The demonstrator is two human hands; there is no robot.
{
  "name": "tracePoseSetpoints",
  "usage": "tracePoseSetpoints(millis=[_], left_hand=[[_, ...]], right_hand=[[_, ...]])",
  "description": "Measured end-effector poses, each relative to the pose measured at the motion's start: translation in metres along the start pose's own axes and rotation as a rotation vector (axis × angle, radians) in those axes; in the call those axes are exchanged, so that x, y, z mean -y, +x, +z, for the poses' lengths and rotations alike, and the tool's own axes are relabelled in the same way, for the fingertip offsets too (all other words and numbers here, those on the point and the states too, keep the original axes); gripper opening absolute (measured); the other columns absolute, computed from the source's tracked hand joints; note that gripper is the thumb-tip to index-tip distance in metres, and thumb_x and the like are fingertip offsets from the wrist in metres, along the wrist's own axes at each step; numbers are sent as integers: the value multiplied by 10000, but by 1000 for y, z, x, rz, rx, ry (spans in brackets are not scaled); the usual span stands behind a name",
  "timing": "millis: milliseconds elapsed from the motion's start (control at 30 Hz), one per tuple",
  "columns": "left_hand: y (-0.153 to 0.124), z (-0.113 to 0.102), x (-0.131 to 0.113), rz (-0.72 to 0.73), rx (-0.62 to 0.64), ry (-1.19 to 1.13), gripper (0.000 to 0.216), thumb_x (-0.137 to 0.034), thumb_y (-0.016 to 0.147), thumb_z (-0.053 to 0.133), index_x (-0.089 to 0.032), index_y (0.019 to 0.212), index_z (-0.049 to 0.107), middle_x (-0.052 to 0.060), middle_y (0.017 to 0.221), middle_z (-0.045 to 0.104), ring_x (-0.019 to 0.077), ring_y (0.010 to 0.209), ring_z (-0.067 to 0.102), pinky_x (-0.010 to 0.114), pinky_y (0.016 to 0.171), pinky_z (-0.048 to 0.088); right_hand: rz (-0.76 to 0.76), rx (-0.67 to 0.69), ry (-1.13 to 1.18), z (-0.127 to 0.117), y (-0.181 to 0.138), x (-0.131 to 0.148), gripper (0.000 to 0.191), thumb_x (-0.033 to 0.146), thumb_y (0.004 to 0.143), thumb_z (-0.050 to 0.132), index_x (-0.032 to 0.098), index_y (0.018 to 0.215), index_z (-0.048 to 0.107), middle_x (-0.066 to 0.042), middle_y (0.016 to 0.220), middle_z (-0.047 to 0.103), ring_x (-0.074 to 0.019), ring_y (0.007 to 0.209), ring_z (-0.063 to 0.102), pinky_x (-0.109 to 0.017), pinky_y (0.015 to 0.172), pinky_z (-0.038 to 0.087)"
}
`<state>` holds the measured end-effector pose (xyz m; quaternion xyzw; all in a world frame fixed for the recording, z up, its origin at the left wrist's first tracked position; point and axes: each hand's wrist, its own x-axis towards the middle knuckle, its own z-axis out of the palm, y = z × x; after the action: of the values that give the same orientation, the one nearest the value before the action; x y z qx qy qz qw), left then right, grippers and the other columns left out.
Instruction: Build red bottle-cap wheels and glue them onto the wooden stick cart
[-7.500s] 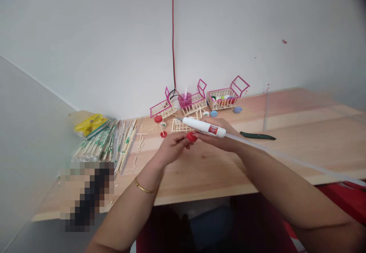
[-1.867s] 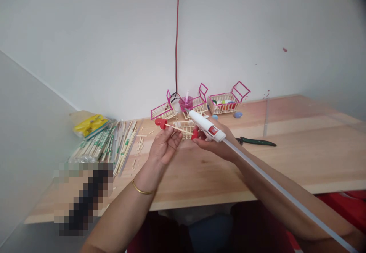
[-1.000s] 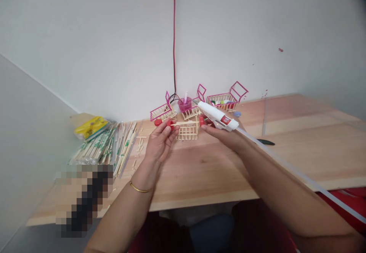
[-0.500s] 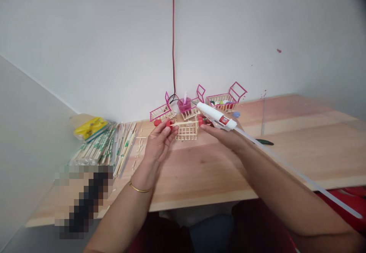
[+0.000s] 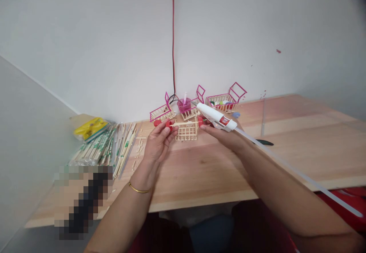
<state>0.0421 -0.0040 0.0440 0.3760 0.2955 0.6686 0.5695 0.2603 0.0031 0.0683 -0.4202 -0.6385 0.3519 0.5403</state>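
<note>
My left hand (image 5: pixel 158 140) is closed on a red bottle cap (image 5: pixel 168 125) at one end of a thin wooden stick (image 5: pixel 184 123). A second red cap (image 5: pixel 200 121) sits at the stick's other end, pinched by the fingers of my right hand (image 5: pixel 224 136). That same hand also holds a white glue gun (image 5: pixel 211 112), its nozzle pointing to the back left and a long glue stick (image 5: pixel 288 167) trailing from its rear. Just beneath the wooden stick stands a small lattice basket (image 5: pixel 186 134) of pale sticks. Another red cap (image 5: pixel 157 123) lies beside my left fingers.
Three pink-rimmed stick carts (image 5: pixel 161 112) (image 5: pixel 190 112) (image 5: pixel 220 99) stand along the wall, around a pink cup (image 5: pixel 183 104). Bundled sticks (image 5: pixel 98 146) and a yellow packet (image 5: pixel 90 128) lie at left, near cut pieces (image 5: pixel 139 146). A dark green-black tool (image 5: pixel 264 142) is at right.
</note>
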Motion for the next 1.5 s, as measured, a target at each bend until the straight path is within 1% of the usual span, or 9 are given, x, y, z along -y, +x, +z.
tracePoseSetpoints(millis=[267,467,600,700,800,1100,1233,1367,1500], left_hand=[[0,1,0,-1,-4,7,338,-214,678,790,-176,1001,696,76,1041,710,178,858,704,296,805,572],[0,0,-1,-9,4,22,363,-209,681,787,-180,1028,684,78,1074,700,180,880,699,296,810,571],[0,0,-1,-16,7,33,362,-218,672,791,-184,1018,688,74,1096,690,168,849,694,278,747,580],[0,0,-1,-17,-8,35,368,-218,646,806,-188,996,696,49,976,708,138,774,679,253,691,579],[2,-1,-1,-24,-17,36,376,-210,635,811,-185,992,698,22,847,700,111,722,653,237,671,574],[2,-1,-1,-35,-29,38,380,-208,632,812,-171,991,694,16,805,691,113,713,646,250,660,564],[1,-1,-2,-49,-32,35,370,-220,624,818,-161,967,693,14,779,688,105,680,637,241,635,561],[1,0,-2,-81,-45,38,384,-233,613,827,-150,962,690,12,744,679,96,644,625,228,614,561],[1,-1,-2,-101,-51,48,386,-246,618,826,-143,960,681,11,729,673,90,614,620,223,595,563]], right_hand=[[-9,9,-41,-1,1,-5,290,377,696,744,240,945,690,-44,1008,706,-230,898,654,-381,787,530],[-9,-5,-94,-3,1,-6,354,398,700,739,249,1013,663,-34,960,704,-216,857,649,-364,749,529],[-15,-13,-99,-3,0,-6,337,413,706,737,247,987,654,-31,941,703,-214,837,652,-365,743,530],[-18,-17,-94,-2,1,-7,292,410,721,728,250,951,647,-26,998,699,-212,860,654,-369,766,528],[-18,-12,-128,-3,1,-6,283,400,721,731,248,944,647,-25,1007,702,-220,881,652,-367,769,524],[-14,-19,-149,-4,1,-3,321,407,706,740,258,979,661,-34,1001,707,-239,887,653,-394,768,520],[17,-14,-83,-3,2,-3,293,391,692,752,256,941,673,-37,982,712,-238,883,660,-392,776,523],[50,14,-6,-2,3,-4,294,387,689,757,239,933,686,-42,967,717,-239,900,665,-398,828,518],[151,75,103,-1,6,-6,302,387,680,763,218,921,693,-50,952,722,-243,938,665,-403,871,514]])
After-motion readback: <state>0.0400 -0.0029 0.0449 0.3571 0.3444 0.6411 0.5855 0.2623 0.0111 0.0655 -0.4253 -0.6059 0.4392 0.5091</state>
